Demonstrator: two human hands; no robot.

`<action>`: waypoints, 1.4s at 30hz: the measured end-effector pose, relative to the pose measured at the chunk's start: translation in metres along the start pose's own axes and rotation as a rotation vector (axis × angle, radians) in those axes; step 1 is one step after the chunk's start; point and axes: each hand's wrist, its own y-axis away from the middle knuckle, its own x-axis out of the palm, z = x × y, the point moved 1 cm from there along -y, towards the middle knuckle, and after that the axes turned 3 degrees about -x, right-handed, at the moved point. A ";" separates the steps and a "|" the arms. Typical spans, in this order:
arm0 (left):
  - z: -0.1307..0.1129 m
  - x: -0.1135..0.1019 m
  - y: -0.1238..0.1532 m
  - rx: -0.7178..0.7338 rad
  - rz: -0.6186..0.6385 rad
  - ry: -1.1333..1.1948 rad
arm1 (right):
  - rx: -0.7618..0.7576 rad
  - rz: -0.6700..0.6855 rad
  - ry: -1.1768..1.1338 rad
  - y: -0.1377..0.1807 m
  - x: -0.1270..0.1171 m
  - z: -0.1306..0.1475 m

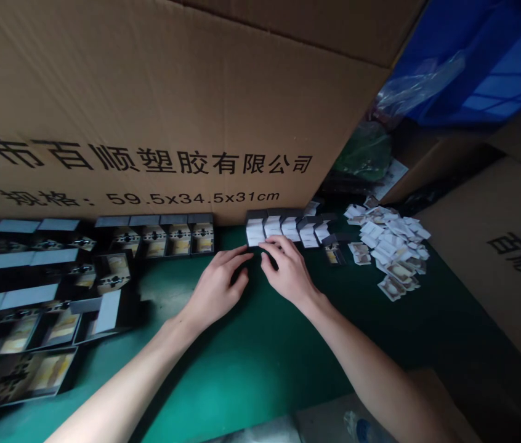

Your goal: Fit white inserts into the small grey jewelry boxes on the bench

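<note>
My left hand (221, 282) rests low over the table, its fingers bent forward and thumb apart, with nothing visible in it. Its fingertips are at the front left corner of a row of small dark flip-top boxes (273, 216) with white inserts (255, 233). My right hand (289, 271) is beside it, fingers curved and thumb apart from them. Its fingertips meet the front of the leftmost boxes; the exact contact is too small to tell. At the row's right end stands an open dark box (333, 253) with a yellowish inside.
A heap of white inserts (392, 240) lies to the right, with a single insert (359, 253) beside it. Several open dark boxes (180, 237) stand in rows on the left. A large printed carton (186, 104) walls off the back of the green table (242, 363). Another carton (486, 246) stands right.
</note>
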 end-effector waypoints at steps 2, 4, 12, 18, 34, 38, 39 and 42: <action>0.000 0.001 0.000 0.002 -0.012 0.009 | 0.024 -0.021 0.014 -0.001 -0.002 0.000; 0.001 0.001 0.000 0.009 -0.019 0.014 | 0.047 -0.047 0.039 -0.001 -0.003 -0.001; 0.002 0.002 0.000 0.019 -0.002 -0.012 | 0.049 0.019 0.175 0.001 0.002 -0.009; 0.002 0.002 0.000 0.032 0.001 -0.024 | 0.030 0.072 0.215 0.002 0.002 -0.011; 0.002 0.001 0.000 0.036 0.000 -0.025 | 0.044 0.086 0.202 0.001 0.001 -0.009; 0.002 0.002 0.000 0.025 0.009 -0.032 | 0.047 0.078 0.198 0.001 0.002 -0.010; 0.002 0.002 0.000 0.022 0.011 -0.033 | 0.050 0.077 0.200 0.002 0.002 -0.010; 0.002 0.003 0.000 0.018 0.016 -0.033 | 0.044 0.096 0.212 0.003 0.002 -0.010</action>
